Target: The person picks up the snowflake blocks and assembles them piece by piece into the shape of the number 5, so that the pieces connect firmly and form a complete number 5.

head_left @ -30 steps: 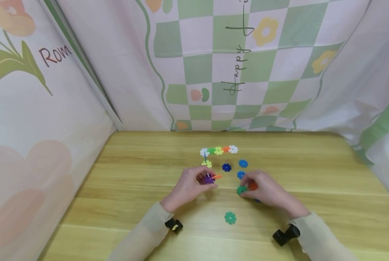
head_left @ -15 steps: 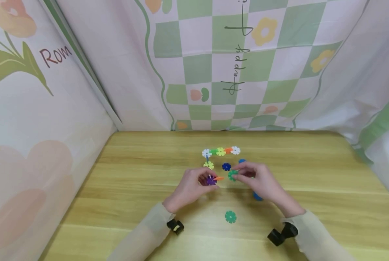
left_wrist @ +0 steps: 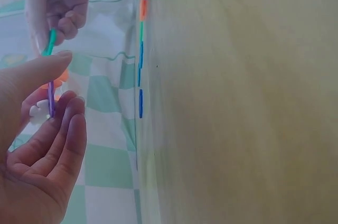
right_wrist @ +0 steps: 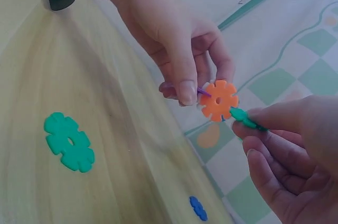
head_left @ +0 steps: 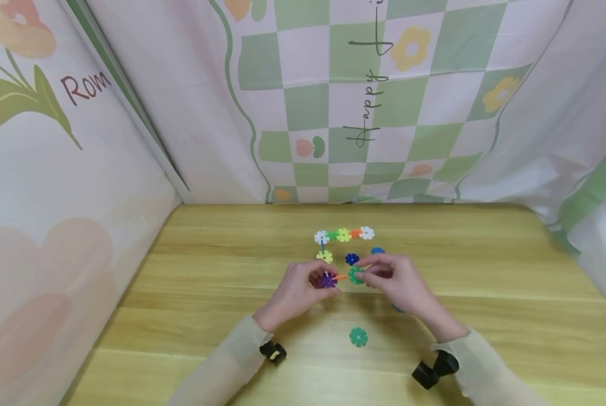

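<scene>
My left hand pinches a purple notched snowflake disc between thumb and fingers. An orange snowflake disc is slotted onto the purple one and sticks out to the right. Between right thumb and fingertips, my right hand pinches a green snowflake disc. In the right wrist view the green disc meets the orange disc's notched edge; how deep it sits cannot be told. Just beyond my left fingers lies a yellow disc. A white piece shows behind the purple disc in the left wrist view.
A joined row of discs, with a white disc at its right end, lies farther back. A dark blue disc and a blue disc lie beyond my hands. Another green disc lies nearer on the wooden table.
My right hand has lifted the green disc and brought it leftward to the orange disc. My left hand has stayed nearly still, holding the purple disc.
</scene>
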`<state>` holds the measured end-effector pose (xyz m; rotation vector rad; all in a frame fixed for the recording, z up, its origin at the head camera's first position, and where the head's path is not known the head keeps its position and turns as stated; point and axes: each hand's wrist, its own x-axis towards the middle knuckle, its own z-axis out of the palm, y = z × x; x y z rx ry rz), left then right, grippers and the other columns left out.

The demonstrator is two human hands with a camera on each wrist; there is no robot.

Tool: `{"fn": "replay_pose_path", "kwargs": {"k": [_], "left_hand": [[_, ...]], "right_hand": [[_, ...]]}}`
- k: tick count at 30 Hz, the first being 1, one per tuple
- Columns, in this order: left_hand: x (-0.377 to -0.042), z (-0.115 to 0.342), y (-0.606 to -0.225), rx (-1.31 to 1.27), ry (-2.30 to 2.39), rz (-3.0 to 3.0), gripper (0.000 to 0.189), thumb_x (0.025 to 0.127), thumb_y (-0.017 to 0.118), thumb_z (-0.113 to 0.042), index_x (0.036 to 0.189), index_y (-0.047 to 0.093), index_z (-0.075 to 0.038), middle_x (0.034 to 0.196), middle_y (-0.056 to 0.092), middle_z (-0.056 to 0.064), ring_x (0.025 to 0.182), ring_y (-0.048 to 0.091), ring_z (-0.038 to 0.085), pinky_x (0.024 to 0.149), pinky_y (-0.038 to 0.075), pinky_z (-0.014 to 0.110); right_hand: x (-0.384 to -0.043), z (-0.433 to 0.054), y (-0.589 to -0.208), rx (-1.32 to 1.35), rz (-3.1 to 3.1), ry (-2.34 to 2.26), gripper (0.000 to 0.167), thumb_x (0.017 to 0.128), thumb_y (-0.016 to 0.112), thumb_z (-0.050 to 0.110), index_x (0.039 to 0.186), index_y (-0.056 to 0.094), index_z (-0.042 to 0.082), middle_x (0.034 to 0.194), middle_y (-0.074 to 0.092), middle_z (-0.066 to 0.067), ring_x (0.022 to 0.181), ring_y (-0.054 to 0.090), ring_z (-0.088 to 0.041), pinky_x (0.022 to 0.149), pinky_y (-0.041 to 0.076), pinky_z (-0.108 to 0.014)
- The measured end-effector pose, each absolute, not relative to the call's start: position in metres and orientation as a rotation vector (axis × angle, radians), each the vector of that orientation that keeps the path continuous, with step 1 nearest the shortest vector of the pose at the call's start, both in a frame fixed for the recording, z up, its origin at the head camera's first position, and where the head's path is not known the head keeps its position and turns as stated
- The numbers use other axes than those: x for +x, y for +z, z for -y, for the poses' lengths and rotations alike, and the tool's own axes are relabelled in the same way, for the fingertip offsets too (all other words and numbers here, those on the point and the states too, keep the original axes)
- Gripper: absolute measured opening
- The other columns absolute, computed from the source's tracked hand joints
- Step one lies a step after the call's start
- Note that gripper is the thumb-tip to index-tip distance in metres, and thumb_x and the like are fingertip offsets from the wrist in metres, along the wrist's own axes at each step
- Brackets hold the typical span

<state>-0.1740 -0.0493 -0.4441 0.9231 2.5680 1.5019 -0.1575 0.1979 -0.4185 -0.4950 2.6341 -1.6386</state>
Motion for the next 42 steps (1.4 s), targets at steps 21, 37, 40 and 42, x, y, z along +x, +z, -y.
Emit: {"fn": "replay_pose_path", "kwargs": {"k": [21,37,40,42], "left_hand": [[-0.172,0.047,-0.442,0.926,1.576,-2.588,0.012,0.094,0.076,-0.015,0.105,0.077,-0.012,0.093,0.073,-0.006,0.077,0.065,0.004,0.067,0.057,0.024],[-0.172,0.045,-0.445,0.807,1.757,-2.571,0.011,0.092,0.078,-0.016,0.103,0.077,-0.013,0.088,0.073,-0.009,0.074,0.068,0.006,0.066,0.059,0.027],[-0.173,0.045,-0.444,0.783,1.772,-2.562,0.015,0.092,0.079,-0.017,0.105,0.077,-0.012,0.088,0.073,-0.007,0.074,0.068,0.007,0.067,0.059,0.027],[-0.173,0.045,-0.444,0.777,1.760,-2.554,0.019,0.092,0.079,-0.016,0.110,0.076,-0.010,0.088,0.074,-0.006,0.075,0.068,0.007,0.068,0.059,0.027]], "right_hand": [[-0.157,-0.183,-0.425,-0.459,-2.619,-1.712,0.017,0.090,0.077,0.003,0.106,0.075,0.008,0.095,0.074,-0.002,0.084,0.071,-0.032,0.070,0.061,-0.037],[-0.158,-0.175,-0.426,-0.489,-2.606,-1.793,0.028,0.094,0.074,0.009,0.122,0.071,0.004,0.099,0.073,-0.006,0.090,0.071,-0.031,0.077,0.059,-0.029],[-0.158,-0.176,-0.426,-0.481,-2.607,-1.801,0.033,0.094,0.075,0.008,0.126,0.069,0.003,0.100,0.072,-0.007,0.091,0.070,-0.026,0.079,0.058,-0.027],[-0.159,-0.176,-0.425,-0.460,-2.597,-1.813,0.035,0.093,0.076,0.007,0.126,0.068,0.003,0.101,0.072,-0.008,0.091,0.070,-0.023,0.081,0.058,-0.027]]}}
